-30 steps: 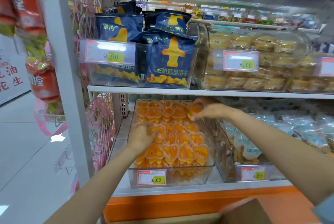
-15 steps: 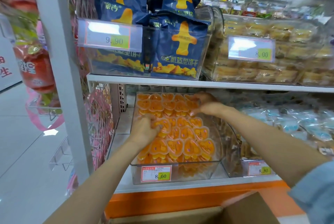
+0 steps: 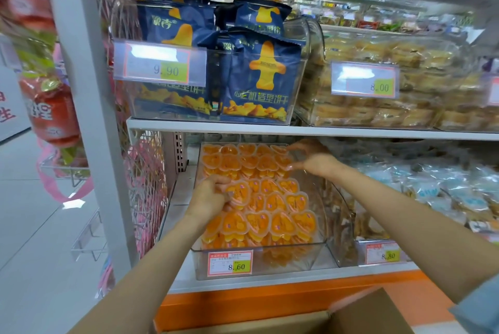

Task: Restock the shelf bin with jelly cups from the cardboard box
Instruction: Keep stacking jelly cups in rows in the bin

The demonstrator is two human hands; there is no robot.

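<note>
While the clear shelf bin (image 3: 283, 259) on the white shelf (image 3: 175, 198) shows jelly cups (image 3: 270, 207) packed in rows from its near wall to its far one, your restock looks close to finished. Your left hand (image 3: 209, 196) curls its fingers on a cup at the bin's left edge. Your right hand (image 3: 313, 161) arches over the far right row, thumb and fingers parted; whether it pinches a cup or only squares it cannot be told. What the cardboard box (image 3: 359, 314), nearest you, holds is out of sight.
</note>
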